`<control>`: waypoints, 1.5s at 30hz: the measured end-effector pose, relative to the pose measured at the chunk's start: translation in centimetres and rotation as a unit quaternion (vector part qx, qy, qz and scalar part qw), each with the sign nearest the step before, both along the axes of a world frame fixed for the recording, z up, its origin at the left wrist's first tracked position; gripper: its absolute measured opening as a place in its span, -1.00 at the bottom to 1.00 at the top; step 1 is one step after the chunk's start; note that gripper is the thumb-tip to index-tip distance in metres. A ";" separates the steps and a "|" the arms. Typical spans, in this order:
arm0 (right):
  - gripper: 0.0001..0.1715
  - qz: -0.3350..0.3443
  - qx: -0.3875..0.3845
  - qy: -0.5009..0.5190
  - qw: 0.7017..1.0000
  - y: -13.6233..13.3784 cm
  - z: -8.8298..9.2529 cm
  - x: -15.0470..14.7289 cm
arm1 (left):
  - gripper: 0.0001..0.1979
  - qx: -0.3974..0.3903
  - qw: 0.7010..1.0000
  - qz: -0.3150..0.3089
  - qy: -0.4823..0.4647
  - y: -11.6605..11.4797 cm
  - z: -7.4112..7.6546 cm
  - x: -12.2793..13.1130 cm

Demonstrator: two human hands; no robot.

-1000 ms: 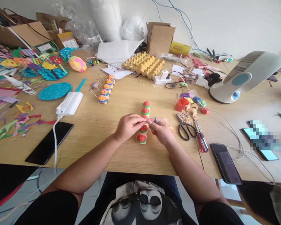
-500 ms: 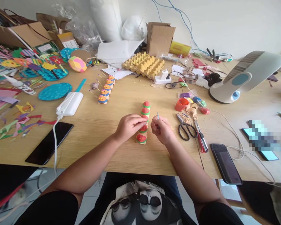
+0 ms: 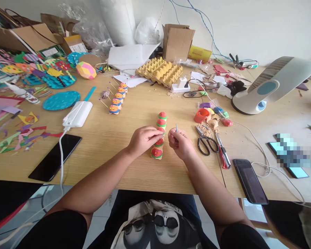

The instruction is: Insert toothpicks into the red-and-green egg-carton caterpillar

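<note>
A strip of egg-carton cups made up as a caterpillar (image 3: pixel 157 153) lies lengthwise in front of me. Its bumps are red with green bands, and the nearest one has small yellow marks. My left hand (image 3: pixel 144 140) is closed, thumb and fingertips together at the strip's middle bump, which they partly cover. Just right of the strip, my right hand (image 3: pixel 180 142) is curled around a thin blue stick (image 3: pixel 176 127) that points up; the stick's lower end is hidden. A second caterpillar (image 3: pixel 114 109), orange and blue with pin-like sticks, stands farther back on the left.
Black scissors (image 3: pixel 206 142), a red cutter knife (image 3: pixel 223 152) and a red cup (image 3: pixel 201 115) lie to the right. Phones (image 3: pixel 250 181), a white power bank (image 3: pixel 77 114) and a lamp-like white device (image 3: pixel 264 86) flank the workspace. Yellow egg trays (image 3: pixel 160 72) sit behind.
The blue stick in my right hand has shifted slightly to the right and stands more upright. My left hand stays at the caterpillar's middle bump.
</note>
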State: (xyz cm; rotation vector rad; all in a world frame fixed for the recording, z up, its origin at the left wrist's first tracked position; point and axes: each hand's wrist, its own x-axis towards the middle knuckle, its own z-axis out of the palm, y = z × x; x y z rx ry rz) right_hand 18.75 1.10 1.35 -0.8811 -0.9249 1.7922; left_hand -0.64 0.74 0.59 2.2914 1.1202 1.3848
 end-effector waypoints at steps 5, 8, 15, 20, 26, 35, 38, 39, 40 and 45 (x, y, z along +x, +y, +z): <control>-0.47 -0.014 0.003 -0.017 1.000 0.1 -0.2 0.0 | -0.89 -0.006 1.000 0.000 0.004 0.0 -0.1 0.0; -0.53 -0.008 -0.002 0.007 1.000 0.0 0.0 -0.1 | -0.89 -0.006 1.000 -0.006 0.006 0.1 -0.1 0.0; -0.45 0.000 0.010 -0.025 1.000 0.0 -0.3 -0.1 | -0.90 0.007 1.000 -0.008 0.001 0.1 -0.1 0.1; -0.51 0.009 0.007 -0.010 1.000 0.0 -0.3 -0.1 | -0.91 0.009 1.000 -0.004 -0.003 0.1 -0.1 0.1; -0.42 0.012 0.017 -0.016 1.000 0.1 -0.6 -0.1 | -0.91 0.008 1.000 -0.007 -0.005 0.1 -0.1 0.0; -0.41 0.063 0.016 -0.031 0.997 -0.1 -0.7 -0.4 | -0.90 -0.022 0.999 -0.001 -0.031 0.1 -0.1 0.0; -0.40 0.076 0.020 -0.040 0.996 -0.2 -0.7 -0.4 | -0.90 -0.026 0.999 -0.001 -0.034 0.0 0.0 0.0; -0.40 0.079 0.021 -0.042 0.996 -0.2 -0.7 -0.4 | -0.90 -0.027 0.999 -0.002 -0.036 0.0 0.0 0.0; -0.40 0.083 0.023 -0.043 0.995 -0.2 -0.7 -0.4 | -0.90 -0.028 0.999 -0.004 -0.037 0.0 0.0 0.0; -0.39 0.097 0.022 -0.045 0.994 -0.4 -0.7 -0.4 | -0.90 -0.033 0.999 -0.015 -0.036 -0.1 0.1 0.0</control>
